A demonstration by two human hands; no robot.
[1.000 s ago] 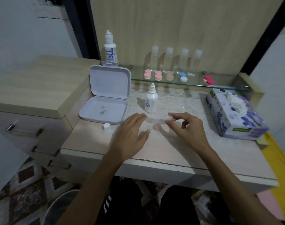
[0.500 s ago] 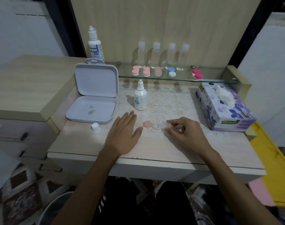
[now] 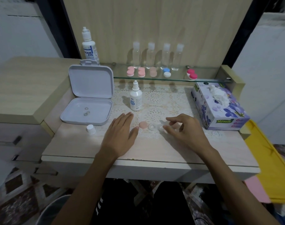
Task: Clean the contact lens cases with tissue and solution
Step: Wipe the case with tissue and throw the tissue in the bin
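A clear contact lens case (image 3: 154, 127) lies on the lace mat between my hands, with a loose pink cap (image 3: 143, 125) just left of it. My left hand (image 3: 120, 135) rests flat on the table, fingers straight, its thumb close to the pink cap. My right hand (image 3: 184, 130) has curled fingers, and its thumb and forefinger pinch the right end of the clear case. A small solution bottle (image 3: 135, 98) stands uncapped behind the case. The tissue box (image 3: 219, 109) sits at the right with a tissue sticking out.
An open white box (image 3: 88, 111) with small rings inside lies at the left, a white cap (image 3: 90, 128) in front of it. The glass shelf (image 3: 206, 80) carries several coloured lens cases (image 3: 141, 72) and clear bottles (image 3: 166, 54). A tall solution bottle (image 3: 89, 46) stands at the back left.
Both hands drew back from over the case, uncovering the pink cap. My right hand's fingers curled and closed on the case's right end. The left hand stays flat.
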